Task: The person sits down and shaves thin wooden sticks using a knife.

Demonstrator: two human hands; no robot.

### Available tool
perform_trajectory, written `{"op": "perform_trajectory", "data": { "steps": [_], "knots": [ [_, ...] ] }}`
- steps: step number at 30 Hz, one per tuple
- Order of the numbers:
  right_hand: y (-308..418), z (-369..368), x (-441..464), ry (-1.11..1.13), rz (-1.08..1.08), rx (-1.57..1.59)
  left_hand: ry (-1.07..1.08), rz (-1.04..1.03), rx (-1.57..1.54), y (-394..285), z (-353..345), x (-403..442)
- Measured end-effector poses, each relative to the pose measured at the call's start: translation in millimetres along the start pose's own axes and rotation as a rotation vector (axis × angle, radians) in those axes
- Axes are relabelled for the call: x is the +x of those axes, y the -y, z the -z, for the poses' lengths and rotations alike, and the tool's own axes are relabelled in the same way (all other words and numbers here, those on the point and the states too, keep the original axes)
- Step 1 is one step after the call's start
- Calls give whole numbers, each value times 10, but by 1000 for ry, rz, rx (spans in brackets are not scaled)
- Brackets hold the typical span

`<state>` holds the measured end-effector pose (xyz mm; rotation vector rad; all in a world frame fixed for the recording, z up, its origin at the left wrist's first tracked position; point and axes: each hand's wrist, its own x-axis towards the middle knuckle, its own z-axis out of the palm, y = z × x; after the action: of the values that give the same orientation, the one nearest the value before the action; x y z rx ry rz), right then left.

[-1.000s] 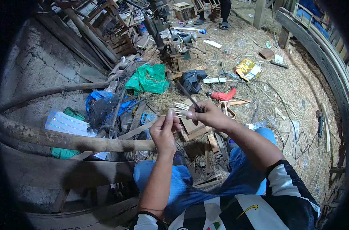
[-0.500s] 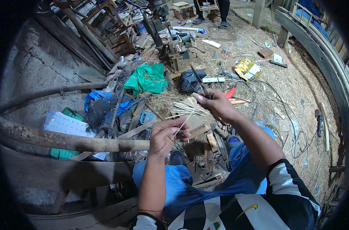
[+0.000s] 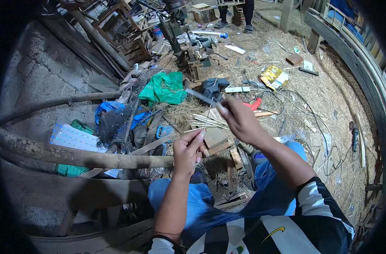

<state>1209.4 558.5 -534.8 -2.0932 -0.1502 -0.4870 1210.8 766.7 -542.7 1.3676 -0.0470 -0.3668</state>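
Observation:
My left hand (image 3: 187, 153) pinches a thin bamboo stick (image 3: 207, 118) between thumb and fingertips, its free end slanting up toward my other hand. My right hand (image 3: 243, 122) is wrapped round a knife, whose handle is mostly hidden in the fist. The knife blade (image 3: 198, 95) points to the left, slightly blurred, close to the upper end of the stick; I cannot tell whether they touch. Below, a loose bunch of pale bamboo sticks (image 3: 214, 122) lies across a wooden block (image 3: 215, 139) in front of my knees.
A bamboo pole (image 3: 87, 155) runs along the left. Beyond my hands lie a green plastic bag (image 3: 164, 88), a black bag (image 3: 214, 88) and a gold packet (image 3: 274, 78). Cables and shavings cover the floor. Another person's legs (image 3: 249, 17) stand at the back.
The knife has swung from pointing up to pointing left, near the stick. My left hand has turned, and the stick now rises above its fingertips rather than crossing the hand.

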Motion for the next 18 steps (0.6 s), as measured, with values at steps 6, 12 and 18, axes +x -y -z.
{"op": "perform_trajectory", "data": {
  "steps": [6,12,18],
  "knots": [
    [85,-148,-167,121,295,-261,-26,-50,-66,63,62,25],
    [-66,-116,-68,13,203,-357,-35,-77,-80,57,2,-27],
    [11,-140,-125,28,313,-329,1,-89,-108,129,15,-7]
  ]
}}
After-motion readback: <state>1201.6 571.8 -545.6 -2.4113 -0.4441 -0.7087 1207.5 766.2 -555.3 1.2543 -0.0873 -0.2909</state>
